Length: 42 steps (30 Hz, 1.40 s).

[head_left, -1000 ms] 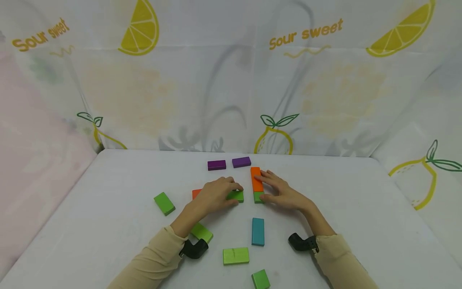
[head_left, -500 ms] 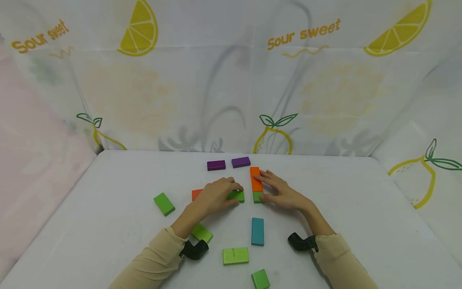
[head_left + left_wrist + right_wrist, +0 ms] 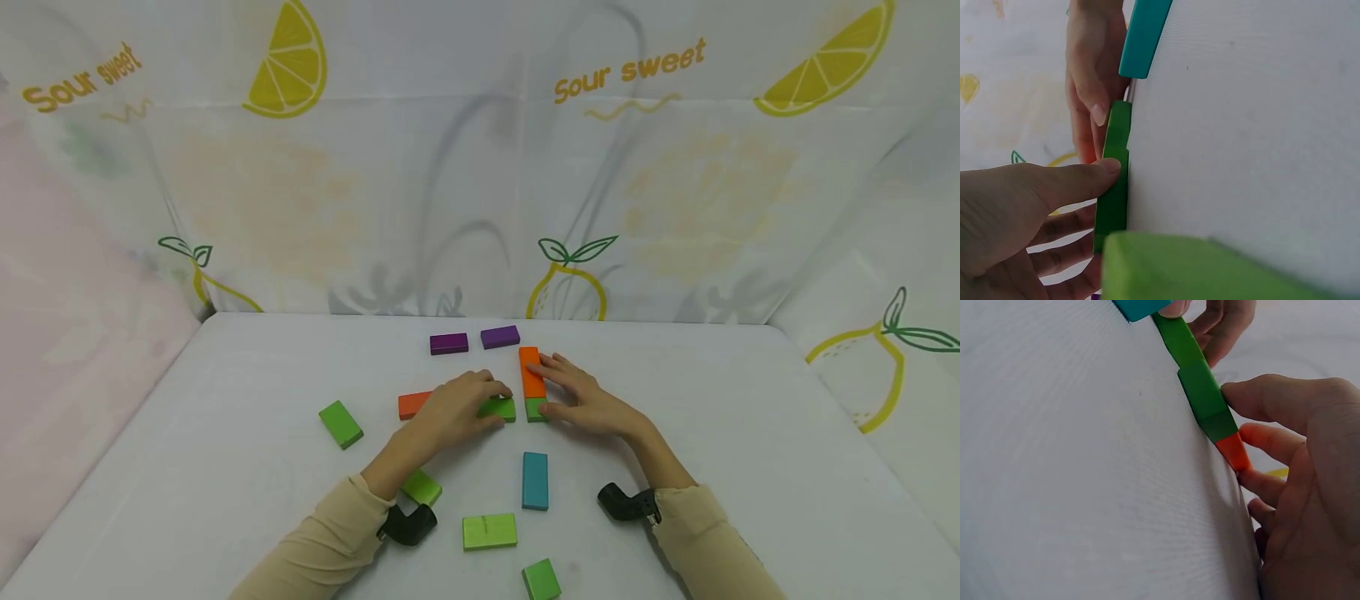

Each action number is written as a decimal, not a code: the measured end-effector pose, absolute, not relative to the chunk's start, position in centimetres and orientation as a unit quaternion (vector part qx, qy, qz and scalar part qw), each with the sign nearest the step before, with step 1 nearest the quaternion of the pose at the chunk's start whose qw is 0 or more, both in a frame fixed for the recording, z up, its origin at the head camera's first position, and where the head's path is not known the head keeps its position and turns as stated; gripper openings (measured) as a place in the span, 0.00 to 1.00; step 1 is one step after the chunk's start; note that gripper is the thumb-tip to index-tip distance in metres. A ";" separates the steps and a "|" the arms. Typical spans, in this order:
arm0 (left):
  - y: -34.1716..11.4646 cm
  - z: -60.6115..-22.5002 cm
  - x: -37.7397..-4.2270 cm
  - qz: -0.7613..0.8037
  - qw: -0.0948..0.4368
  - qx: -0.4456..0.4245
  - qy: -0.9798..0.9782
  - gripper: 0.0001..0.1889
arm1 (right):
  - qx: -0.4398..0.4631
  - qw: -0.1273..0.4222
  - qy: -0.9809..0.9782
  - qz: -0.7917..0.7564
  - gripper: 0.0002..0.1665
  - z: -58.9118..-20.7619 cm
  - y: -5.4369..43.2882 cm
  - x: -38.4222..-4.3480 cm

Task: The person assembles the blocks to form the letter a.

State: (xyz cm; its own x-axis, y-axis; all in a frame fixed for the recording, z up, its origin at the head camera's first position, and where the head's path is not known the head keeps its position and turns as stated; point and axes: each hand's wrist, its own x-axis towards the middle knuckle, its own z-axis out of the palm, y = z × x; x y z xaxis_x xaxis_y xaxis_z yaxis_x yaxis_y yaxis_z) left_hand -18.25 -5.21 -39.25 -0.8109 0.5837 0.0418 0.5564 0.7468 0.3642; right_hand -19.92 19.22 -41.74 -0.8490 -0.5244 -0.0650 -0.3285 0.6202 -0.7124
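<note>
My left hand [image 3: 457, 410] pinches a green wooden block [image 3: 501, 409] lying crosswise on the white table, thumb on its near side and fingers on its far side. Just right of it, a second green block [image 3: 536, 410] sits end to end with an orange block [image 3: 532, 383], forming a strip that runs away from me. The right hand [image 3: 588, 402] rests alongside this strip; its thumb touches the green block and a fairly straight finger lies on the orange one. In the left wrist view, the pinched block [image 3: 1112, 206] appears close to the right hand's green block [image 3: 1120, 119].
Two purple blocks [image 3: 448, 343] lie at the back. A red-orange block [image 3: 412, 406] is partly behind the left hand. Nearer me are a teal block [image 3: 536, 481] and several green ones, including a lime block [image 3: 490, 532]; one green block [image 3: 341, 424] lies far left.
My left hand has slid slightly right with the green block, narrowing the gap to the strip and uncovering more of the red-orange block. The right hand has stayed put.
</note>
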 end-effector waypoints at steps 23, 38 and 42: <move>-4.6 -39.6 -18.0 0.184 0.037 0.334 0.924 0.20 | -0.238 0.138 0.890 -0.363 0.36 -41.8 19.1 -19.9; -4.2 -39.8 -17.8 0.182 0.024 0.324 0.928 0.20 | -0.236 0.134 0.893 -0.358 0.36 -41.7 19.3 -19.9; -4.1 -40.1 -17.8 0.184 0.021 0.325 0.927 0.20 | -0.234 0.136 0.893 -0.358 0.36 -41.8 19.2 -19.8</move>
